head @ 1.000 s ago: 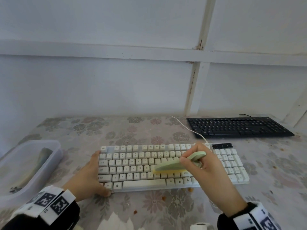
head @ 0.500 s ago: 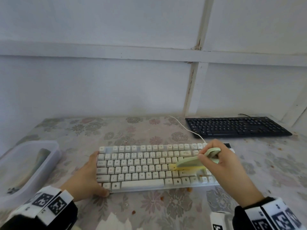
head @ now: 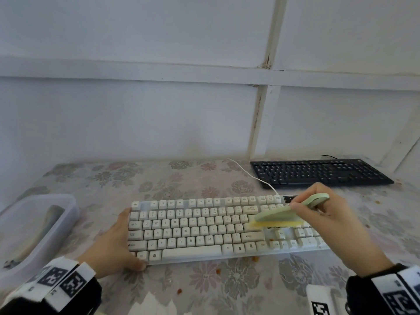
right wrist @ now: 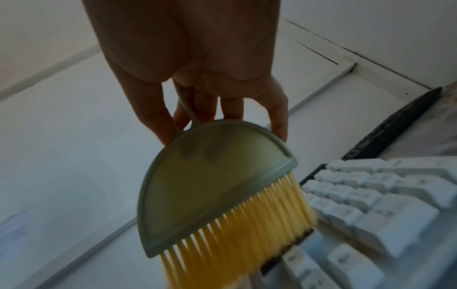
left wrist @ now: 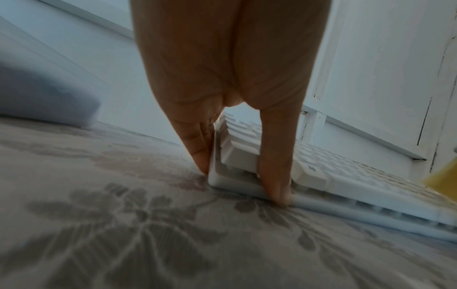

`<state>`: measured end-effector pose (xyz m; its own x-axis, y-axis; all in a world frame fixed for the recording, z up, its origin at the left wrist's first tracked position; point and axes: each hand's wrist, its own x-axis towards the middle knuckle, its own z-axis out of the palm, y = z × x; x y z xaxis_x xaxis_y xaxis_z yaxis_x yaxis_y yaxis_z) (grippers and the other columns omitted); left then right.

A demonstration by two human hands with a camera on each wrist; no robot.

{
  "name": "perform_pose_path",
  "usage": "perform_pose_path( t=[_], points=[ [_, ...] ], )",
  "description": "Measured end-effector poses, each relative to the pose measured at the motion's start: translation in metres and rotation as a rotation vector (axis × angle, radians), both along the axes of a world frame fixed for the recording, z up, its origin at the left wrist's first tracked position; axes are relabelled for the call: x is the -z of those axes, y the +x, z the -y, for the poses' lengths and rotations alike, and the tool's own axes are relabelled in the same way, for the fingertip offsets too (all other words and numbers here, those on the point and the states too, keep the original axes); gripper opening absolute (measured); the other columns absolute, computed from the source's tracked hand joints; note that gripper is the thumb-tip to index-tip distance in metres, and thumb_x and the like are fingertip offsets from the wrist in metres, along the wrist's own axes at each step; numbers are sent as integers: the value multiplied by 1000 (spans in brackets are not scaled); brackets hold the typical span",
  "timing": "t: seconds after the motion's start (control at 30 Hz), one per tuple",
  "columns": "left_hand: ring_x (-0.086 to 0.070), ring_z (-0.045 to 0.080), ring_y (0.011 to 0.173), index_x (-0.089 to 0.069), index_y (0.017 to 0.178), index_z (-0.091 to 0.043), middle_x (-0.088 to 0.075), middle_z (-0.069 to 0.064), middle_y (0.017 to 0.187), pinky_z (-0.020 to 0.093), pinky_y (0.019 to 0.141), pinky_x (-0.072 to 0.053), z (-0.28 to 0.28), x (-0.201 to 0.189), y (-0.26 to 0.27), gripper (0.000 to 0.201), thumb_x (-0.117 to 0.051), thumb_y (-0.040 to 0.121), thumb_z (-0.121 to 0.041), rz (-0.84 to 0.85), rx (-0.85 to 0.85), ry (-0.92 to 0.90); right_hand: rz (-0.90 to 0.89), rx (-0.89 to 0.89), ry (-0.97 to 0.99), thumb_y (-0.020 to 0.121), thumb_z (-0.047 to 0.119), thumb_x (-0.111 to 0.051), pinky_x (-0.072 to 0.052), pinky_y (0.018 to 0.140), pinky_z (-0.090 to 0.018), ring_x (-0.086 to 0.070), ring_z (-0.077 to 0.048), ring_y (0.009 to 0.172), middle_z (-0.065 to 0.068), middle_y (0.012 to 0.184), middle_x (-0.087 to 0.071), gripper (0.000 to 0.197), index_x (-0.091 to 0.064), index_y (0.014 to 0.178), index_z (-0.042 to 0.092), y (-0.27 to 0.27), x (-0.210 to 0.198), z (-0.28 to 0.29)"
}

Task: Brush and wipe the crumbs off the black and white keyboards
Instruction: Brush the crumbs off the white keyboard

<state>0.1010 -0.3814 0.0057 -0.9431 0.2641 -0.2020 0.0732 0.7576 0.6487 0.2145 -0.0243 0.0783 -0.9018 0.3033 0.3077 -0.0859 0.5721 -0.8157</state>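
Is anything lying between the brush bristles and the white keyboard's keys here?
Nothing visible. The brush, held by the right hand, has its yellow bristles directly on the white keyboard; only orange crumbs lie among nearby keys.

White keyboard [head: 204, 226] lying flat near the table's front edge, orange crumbs [head: 273, 243] apparently lodged among its right-hand keys; black keyboard [head: 318, 172] flat behind it, to the right, well apart.
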Motion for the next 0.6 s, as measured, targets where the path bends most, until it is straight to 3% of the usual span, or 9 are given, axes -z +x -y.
perform_pose_path(
  t=[0.13,0.27,0.37,0.43,0.5,0.6],
  points=[
    [-54,9,97,-10,140,-26,-50,-15,105,17,75,-41,-1,0,1,119,-88,50,-15,-11,-8,-14,42,-23,-38,82,15,-68,-44,60,-17,-55,-5,65,2,78,-63,11,-62,75,21,1,9,-10],
    [-53,11,100,-8,141,-26,-49,-10,111,21,79,-41,-2,-2,2,120,-87,52,-16,-3,-13,-32,54,20,57,82,16,-67,-43,59,-25,-54,-20,69,3,76,-61,17,-58,78,29,4,12,-26],
    [-53,11,100,-8,141,-26,-49,-9,112,21,79,-40,-3,-3,2,120,-87,52,-16,-3,-16,-35,3,19,77,84,14,-65,-42,63,-34,-53,-24,68,3,75,-62,17,-58,77,27,5,8,-25],
    [-53,11,99,-7,141,-26,-49,-10,110,19,76,-40,-3,-3,2,121,-87,52,-16,-2,-17,-33,-23,-12,16,84,13,-65,-45,62,-27,-56,-17,70,2,76,-62,15,-60,75,23,6,6,-22],
    [-53,9,97,-7,141,-27,-49,-12,107,17,72,-40,-3,-2,2,121,-87,52,-15,1,-18,-32,-9,-7,8,85,11,-65,-42,55,-13,-55,-8,66,4,76,-62,13,-61,76,18,5,8,-23],
    [-54,9,95,-8,141,-27,-50,-13,106,17,72,-41,-3,-3,2,120,-87,51,-16,5,-20,-35,10,52,90,85,10,-65,-39,52,-15,-50,-11,57,4,75,-61,21,-58,72,24,4,14,-37]
  ],
)
